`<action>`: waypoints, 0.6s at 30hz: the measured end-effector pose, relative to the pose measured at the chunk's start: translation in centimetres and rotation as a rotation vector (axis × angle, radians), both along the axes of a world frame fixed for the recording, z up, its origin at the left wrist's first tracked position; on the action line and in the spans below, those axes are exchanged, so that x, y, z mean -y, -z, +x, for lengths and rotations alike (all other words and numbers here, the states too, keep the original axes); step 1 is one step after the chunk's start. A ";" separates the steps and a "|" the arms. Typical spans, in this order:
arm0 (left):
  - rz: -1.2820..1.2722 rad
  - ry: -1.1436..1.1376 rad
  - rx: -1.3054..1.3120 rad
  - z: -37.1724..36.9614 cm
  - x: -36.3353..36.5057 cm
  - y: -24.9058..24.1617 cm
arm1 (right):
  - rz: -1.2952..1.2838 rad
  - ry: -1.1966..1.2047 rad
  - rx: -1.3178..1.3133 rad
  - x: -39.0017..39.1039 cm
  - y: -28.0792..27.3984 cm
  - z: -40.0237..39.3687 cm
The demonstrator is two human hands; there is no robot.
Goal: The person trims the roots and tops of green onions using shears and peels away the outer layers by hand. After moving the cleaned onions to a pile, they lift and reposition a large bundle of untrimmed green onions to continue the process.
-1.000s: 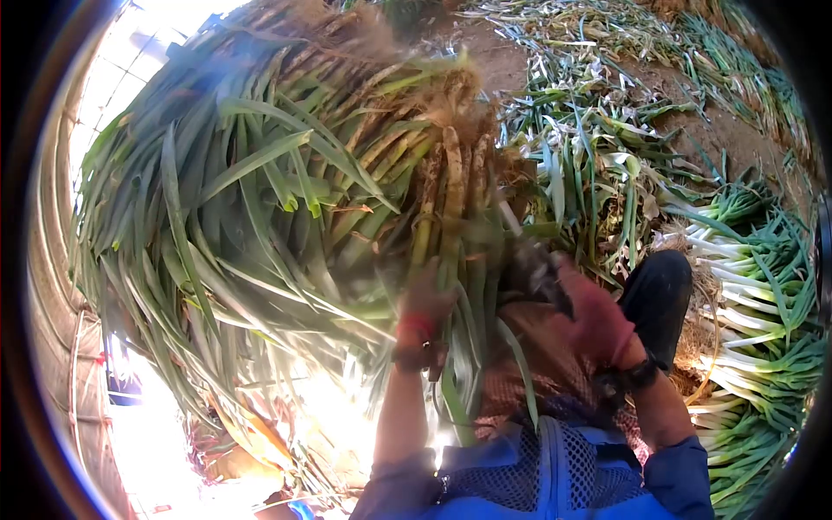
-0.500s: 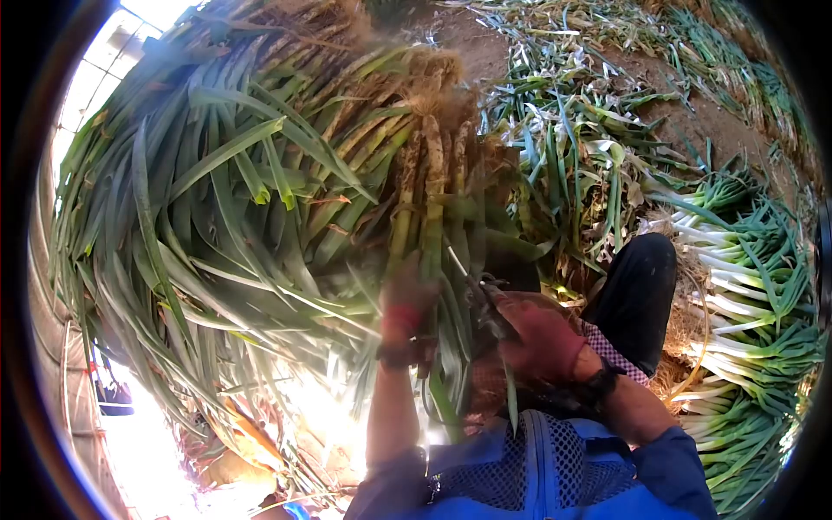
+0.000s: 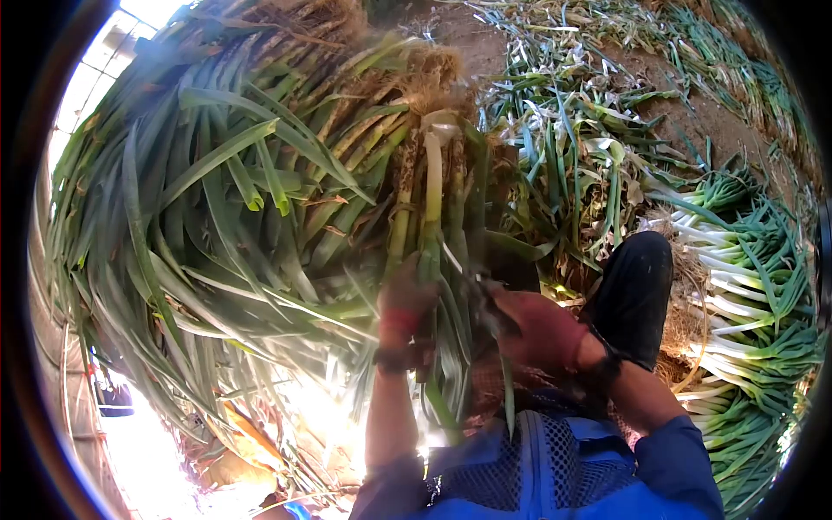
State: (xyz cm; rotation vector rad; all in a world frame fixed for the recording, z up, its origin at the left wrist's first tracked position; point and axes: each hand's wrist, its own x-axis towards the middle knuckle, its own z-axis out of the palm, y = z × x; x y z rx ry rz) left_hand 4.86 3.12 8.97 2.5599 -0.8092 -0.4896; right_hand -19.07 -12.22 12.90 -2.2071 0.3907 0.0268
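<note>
My left hand (image 3: 407, 308), in a reddish glove and blurred, is closed around the leaves of a large green onion (image 3: 432, 178). Its pale, cleaned stalk points away from me, roots at the far end, and other soil-stained stalks lie around it. Closed around a dark-bodied air blow gun (image 3: 485, 299) is my right hand (image 3: 542, 329), in a red glove. The gun's thin metal nozzle (image 3: 452, 258) reaches toward the stalk just beyond my left hand. My right fingers and the gun's handle are partly hidden.
A big heap of untrimmed green onions (image 3: 234, 191) fills the left. Leaf scraps (image 3: 581, 130) cover the soil ahead. Several cleaned green onions (image 3: 737, 299) lie in rows at right, past my dark-trousered knee (image 3: 633, 295). A yellowish hose (image 3: 704, 342) runs beside them.
The stained outer skin on the held green onion has come loose, baring a pale stalk; a whitish blurred piece shows near its roots. My right hand has shifted slightly; both hands keep their grip.
</note>
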 end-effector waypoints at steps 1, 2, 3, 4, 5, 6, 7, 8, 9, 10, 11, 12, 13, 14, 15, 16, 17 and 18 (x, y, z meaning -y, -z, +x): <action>-0.015 0.013 0.041 0.0 -0.1 0.2 | 0.028 -0.045 0.035 -0.8 0.5 -0.8; -0.012 0.017 0.037 0.0 -0.2 0.4 | 0.056 -0.088 0.072 -1.3 0.9 -1.4; -0.020 0.023 0.048 0.1 -0.2 0.5 | 0.035 -0.055 0.029 -1.6 1.1 -1.8; -0.027 0.030 0.059 0.1 -0.2 0.6 | 0.038 -0.052 0.027 -1.4 0.9 -1.2; -0.024 0.034 0.059 0.2 -0.3 0.7 | 0.024 -0.017 0.012 -0.9 0.6 -0.2; -0.035 0.041 0.041 0.3 -0.3 0.7 | 0.010 0.016 -0.001 -0.3 0.4 0.8; -0.047 0.047 0.026 0.5 -0.4 0.7 | 0.010 0.016 0.003 0.2 0.5 1.7; -0.048 0.046 0.030 0.5 -0.4 0.5 | -0.048 0.057 -0.024 0.6 0.9 2.6; -0.082 0.054 -0.040 0.6 -0.5 0.4 | -0.106 0.098 -0.052 1.2 1.1 3.6; -0.116 0.063 -0.111 0.6 -0.5 0.3 | -0.107 0.098 -0.049 2.0 1.2 4.8; -0.116 0.063 -0.111 0.5 -0.5 0.1 | -0.079 0.111 -0.041 2.9 1.2 6.0; -0.143 0.066 -0.168 0.4 -0.4 -0.2 | -0.050 0.123 -0.033 3.8 1.2 7.1; -0.169 0.070 -0.226 0.3 -0.4 -0.4 | -0.051 0.124 -0.033 4.5 1.3 8.2; -0.170 0.072 -0.225 0.5 -0.5 0.3 | -0.112 0.142 -0.065 5.1 1.4 9.3; -0.199 0.110 -0.182 0.6 -0.7 1.0 | -0.172 0.161 -0.097 5.7 1.4 10.1; -0.228 0.149 -0.140 0.6 -0.8 1.0 | -0.173 0.164 -0.096 6.4 1.1 10.7; -0.228 0.153 -0.140 0.5 -0.9 1.1 | -0.186 0.178 -0.099 7.0 0.9 11.3; -0.241 0.115 -0.261 0.5 -1.0 1.1 | -0.199 0.190 -0.101 7.3 0.7 11.4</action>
